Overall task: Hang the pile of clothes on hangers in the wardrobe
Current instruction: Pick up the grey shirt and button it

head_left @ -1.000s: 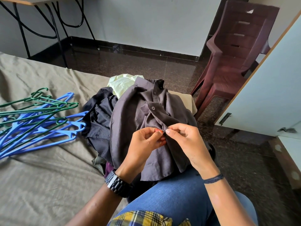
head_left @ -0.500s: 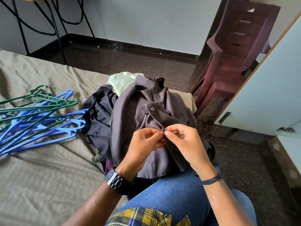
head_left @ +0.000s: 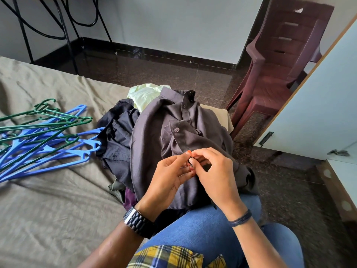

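A dark grey button-up shirt [head_left: 152, 136] lies on top of the clothes pile [head_left: 117, 140] at the bed's edge, partly over my knee. My left hand [head_left: 168, 176] and my right hand [head_left: 214, 171] meet at the shirt's front placket, both pinching the fabric around a button. A pale green garment [head_left: 144, 93] and a black one show beneath the shirt. Several blue and green hangers [head_left: 44, 136] lie spread on the bed at the left.
The bed carries an olive sheet [head_left: 48, 209]. A maroon plastic chair [head_left: 278, 60] stands at the back right. A white wardrobe door [head_left: 318, 105] hangs open at the right over the dark stone floor. Black metal table legs [head_left: 65, 33] stand at the back left.
Both hands have shifted slightly lower along the placket and closed tighter around the button. The shirt and pile stay where they were.
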`<state>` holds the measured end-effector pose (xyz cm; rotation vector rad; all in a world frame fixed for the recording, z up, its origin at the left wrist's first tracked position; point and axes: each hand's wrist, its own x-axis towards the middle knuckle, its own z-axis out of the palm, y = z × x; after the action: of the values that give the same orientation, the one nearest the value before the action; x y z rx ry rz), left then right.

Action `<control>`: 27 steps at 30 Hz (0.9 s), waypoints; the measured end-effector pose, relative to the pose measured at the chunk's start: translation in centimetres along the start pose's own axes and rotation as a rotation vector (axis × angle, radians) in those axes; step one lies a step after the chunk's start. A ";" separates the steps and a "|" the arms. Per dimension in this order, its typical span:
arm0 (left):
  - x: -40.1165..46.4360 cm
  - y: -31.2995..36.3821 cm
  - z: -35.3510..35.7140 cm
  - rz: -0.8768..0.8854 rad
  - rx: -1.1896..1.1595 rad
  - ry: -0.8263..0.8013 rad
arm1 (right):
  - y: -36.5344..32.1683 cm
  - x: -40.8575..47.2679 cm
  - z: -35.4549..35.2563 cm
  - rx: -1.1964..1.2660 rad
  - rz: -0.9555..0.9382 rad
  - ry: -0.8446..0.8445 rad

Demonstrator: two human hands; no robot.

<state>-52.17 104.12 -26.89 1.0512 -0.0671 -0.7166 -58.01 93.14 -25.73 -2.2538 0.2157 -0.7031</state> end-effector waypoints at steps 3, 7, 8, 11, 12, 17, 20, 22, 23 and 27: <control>0.2 -0.3 -0.3 0.032 0.020 0.024 | -0.2 -0.3 0.1 0.044 0.032 0.017; 0.6 -0.4 -0.7 0.061 0.020 0.003 | -0.4 -0.5 0.1 0.136 0.108 0.080; 0.6 -0.4 -0.6 0.059 0.021 -0.014 | -0.4 -0.5 0.1 0.166 0.125 0.098; 0.8 -0.5 -0.7 0.029 -0.037 -0.083 | -0.5 -0.1 0.0 0.373 0.288 0.108; 0.9 -0.5 -0.9 0.011 -0.082 -0.117 | -0.6 0.1 -0.1 0.506 0.374 0.090; 1.4 -1.2 -1.3 0.019 0.014 -0.146 | 0.4 0.7 0.1 0.850 0.667 -0.058; 2.7 -1.5 -1.9 0.109 0.463 0.049 | 3.0 1.1 0.1 0.250 0.547 -0.247; 3.6 -1.0 -2.5 0.126 0.628 0.104 | 3.6 2.1 -0.2 0.096 0.513 -0.309; 4.1 -0.4 -2.8 0.142 0.671 0.107 | 3.7 2.8 -0.4 0.082 0.499 -0.298; 6.0 3.0 -2.8 0.275 0.730 0.190 | 3.4 6.4 -1.2 0.081 0.391 -0.239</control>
<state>-44.95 103.74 -27.62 1.7622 -0.3203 -0.3319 -53.16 87.74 -24.71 -2.1084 0.4840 -0.2306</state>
